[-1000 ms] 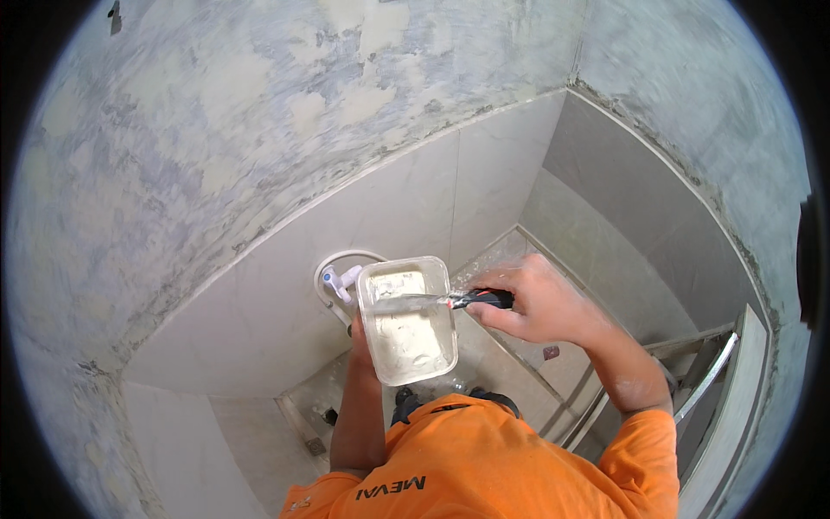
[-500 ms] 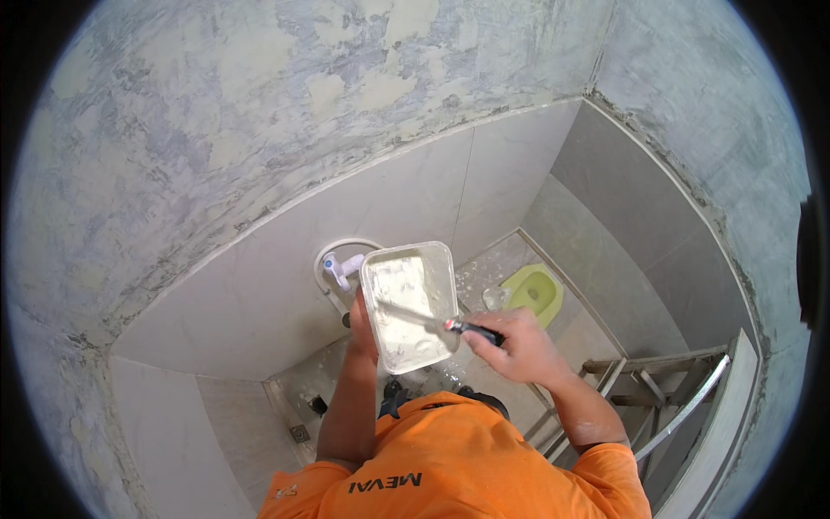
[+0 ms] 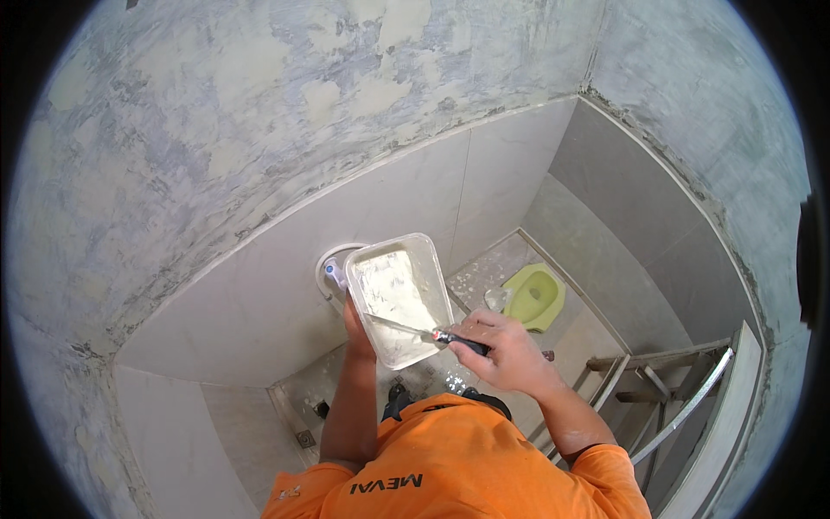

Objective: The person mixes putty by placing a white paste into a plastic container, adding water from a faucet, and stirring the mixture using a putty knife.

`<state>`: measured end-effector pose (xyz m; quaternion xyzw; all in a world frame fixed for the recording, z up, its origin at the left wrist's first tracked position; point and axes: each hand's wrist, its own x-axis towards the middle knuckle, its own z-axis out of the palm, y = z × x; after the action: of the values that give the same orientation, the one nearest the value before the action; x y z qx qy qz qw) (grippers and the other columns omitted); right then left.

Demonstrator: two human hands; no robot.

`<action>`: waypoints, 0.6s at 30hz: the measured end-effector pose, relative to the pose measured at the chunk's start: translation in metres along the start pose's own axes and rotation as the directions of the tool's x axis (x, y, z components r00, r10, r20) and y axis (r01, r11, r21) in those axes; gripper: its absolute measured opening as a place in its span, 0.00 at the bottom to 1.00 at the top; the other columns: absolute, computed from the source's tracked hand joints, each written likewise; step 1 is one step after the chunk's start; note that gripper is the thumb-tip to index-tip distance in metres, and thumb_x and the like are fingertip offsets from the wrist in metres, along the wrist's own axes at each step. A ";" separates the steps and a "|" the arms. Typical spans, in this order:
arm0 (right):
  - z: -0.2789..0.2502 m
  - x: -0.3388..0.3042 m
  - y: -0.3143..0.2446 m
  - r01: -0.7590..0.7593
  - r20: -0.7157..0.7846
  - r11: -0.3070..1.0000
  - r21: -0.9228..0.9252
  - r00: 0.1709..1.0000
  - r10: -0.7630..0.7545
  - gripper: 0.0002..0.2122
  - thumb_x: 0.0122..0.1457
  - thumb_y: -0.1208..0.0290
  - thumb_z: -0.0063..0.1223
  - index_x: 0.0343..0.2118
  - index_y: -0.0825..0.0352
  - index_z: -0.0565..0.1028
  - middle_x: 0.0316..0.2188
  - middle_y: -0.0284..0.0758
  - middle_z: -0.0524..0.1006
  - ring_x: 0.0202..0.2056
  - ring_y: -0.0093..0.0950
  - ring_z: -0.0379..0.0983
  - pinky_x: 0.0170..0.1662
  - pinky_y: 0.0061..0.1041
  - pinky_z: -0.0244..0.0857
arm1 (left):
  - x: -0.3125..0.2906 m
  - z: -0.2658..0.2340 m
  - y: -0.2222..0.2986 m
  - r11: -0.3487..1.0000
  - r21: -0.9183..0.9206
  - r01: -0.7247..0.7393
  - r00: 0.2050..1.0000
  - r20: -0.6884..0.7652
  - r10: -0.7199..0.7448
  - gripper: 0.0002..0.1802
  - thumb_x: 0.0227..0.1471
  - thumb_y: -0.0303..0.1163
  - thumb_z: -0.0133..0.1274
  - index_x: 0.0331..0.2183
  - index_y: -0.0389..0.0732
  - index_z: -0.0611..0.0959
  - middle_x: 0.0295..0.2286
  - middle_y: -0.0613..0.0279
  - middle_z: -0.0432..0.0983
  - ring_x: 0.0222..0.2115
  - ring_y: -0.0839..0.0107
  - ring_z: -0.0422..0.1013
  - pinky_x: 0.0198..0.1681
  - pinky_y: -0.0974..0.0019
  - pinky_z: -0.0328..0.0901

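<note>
A clear plastic tub (image 3: 430,275) with off-white putty (image 3: 391,285) in it is tilted in front of my body. My left hand (image 3: 355,327) grips the tub from its left side; most of the fingers are hidden behind it. My right hand (image 3: 510,353) is closed around the black handle of a putty knife (image 3: 464,341). The knife's thin metal blade points left across the near part of the tub, over the putty.
A light purple valve (image 3: 334,272) with a white hose sits on the tiled wall behind the tub. A yellow-green squat toilet (image 3: 534,297) is in the floor. At right leans a ladder (image 3: 648,394). Patchy plaster (image 3: 285,95) covers the wall above the tiles.
The tub has shifted slightly left and tilted more. The knife's blade has moved toward the tub's near end and now shows its narrow edge; my right hand has dropped a little.
</note>
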<state>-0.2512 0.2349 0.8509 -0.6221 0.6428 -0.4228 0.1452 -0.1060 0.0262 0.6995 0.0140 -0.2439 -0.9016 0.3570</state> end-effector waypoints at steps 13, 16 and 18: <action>-0.004 -0.003 -0.007 -0.037 -0.145 0.994 -0.107 0.989 0.021 0.11 0.55 0.73 0.62 0.42 0.65 0.82 0.31 0.39 0.77 0.27 0.36 0.76 0.29 0.29 0.69 | 0.010 0.027 0.004 0.999 0.032 0.027 0.997 0.067 -0.029 0.38 0.68 0.56 0.24 0.65 0.37 0.61 0.61 0.50 0.63 0.59 0.55 0.65 0.62 0.50 0.61; -0.003 0.009 -0.024 -0.086 -0.266 0.939 -0.333 0.964 -0.006 0.13 0.54 0.73 0.63 0.43 0.63 0.82 0.34 0.38 0.77 0.27 0.34 0.76 0.27 0.29 0.70 | 0.010 0.042 0.007 0.993 0.112 0.032 0.999 0.024 -0.035 0.38 0.69 0.56 0.22 0.67 0.38 0.57 0.63 0.50 0.59 0.61 0.55 0.61 0.64 0.51 0.59; 0.011 0.013 -0.025 -0.049 -0.261 0.907 -0.417 0.963 -0.068 0.14 0.54 0.73 0.63 0.45 0.63 0.81 0.35 0.37 0.77 0.26 0.34 0.76 0.26 0.29 0.70 | 0.009 0.059 0.003 0.983 0.182 -0.009 0.999 0.051 0.000 0.38 0.69 0.56 0.22 0.67 0.39 0.57 0.62 0.51 0.60 0.61 0.55 0.61 0.64 0.52 0.58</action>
<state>-0.2287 0.2221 0.8667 -0.5784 0.7292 -0.3561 -0.0832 -0.1222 0.0440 0.7542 0.0230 -0.3345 -0.8747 0.3500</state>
